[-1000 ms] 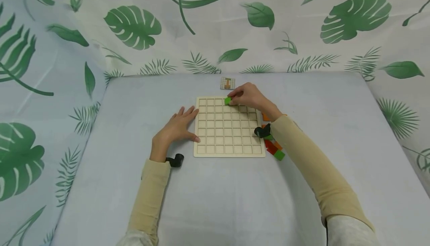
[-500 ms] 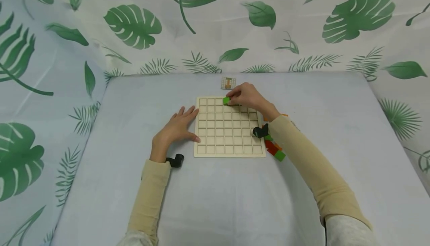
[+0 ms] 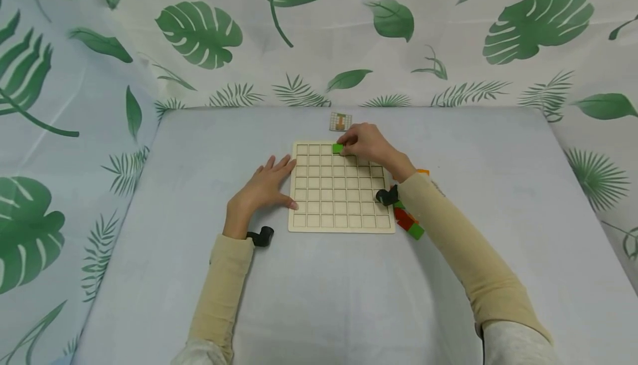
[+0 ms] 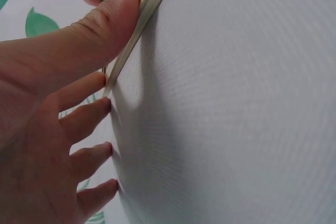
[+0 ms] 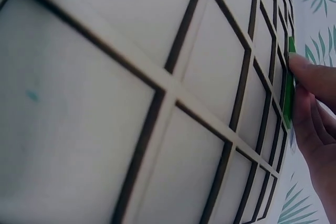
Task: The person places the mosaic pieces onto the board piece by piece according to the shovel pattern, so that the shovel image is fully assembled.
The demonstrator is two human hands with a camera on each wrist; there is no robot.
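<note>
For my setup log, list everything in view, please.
Board: one, cream, centre.
Green tile: one, green, at board's far row.
Loose tiles: several, partly hidden; red, green, orange; right of board.
Card: one, pale with brown and green, beyond board.
Table cover: one, pale grey, beneath.
Leaf-print backdrop: count unclear, white and green, behind and beside.
Wrist cameras: two, black, at wrists.
Sleeves: two, beige, forearms.
Left hand: one, at board's left edge.
Right hand: one, pinching green tile.

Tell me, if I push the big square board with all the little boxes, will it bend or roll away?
The board is probably stiff, because its edges look straight. It likely won't roll or tip, since it lies flat on the table. It might slide, but the left hand touching its left edge could steady it.
</note>
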